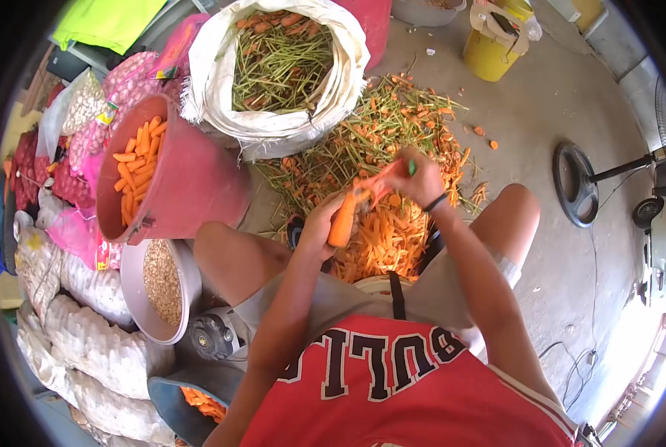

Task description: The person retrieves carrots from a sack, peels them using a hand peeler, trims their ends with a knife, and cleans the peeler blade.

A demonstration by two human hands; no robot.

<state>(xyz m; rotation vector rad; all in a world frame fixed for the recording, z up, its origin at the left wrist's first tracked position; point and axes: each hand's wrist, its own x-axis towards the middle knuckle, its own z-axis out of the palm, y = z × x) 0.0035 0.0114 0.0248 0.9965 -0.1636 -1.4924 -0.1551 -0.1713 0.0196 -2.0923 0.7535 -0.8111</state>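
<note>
My left hand [324, 226] is wrapped round a carrot [342, 222], which stands out from the fingers at a slant. My right hand [422, 179] is closed on a reddish-orange peeler [381, 184], somewhat blurred, at the upper end of the carrot. A small green bit shows between the right fingers. Right below both hands, between the knees, lies a heap of carrot peelings [389, 242]; its container is mostly hidden.
Carrot tops and scraps [381, 127] cover the floor ahead. A white sack [206, 82] of trimmings and a red tub [214, 186] of peeled carrots stand left. A metal basin [186, 298], filled bags [98, 339] and a blue container [170, 398] lie nearer. A fan stand [575, 185] is right.
</note>
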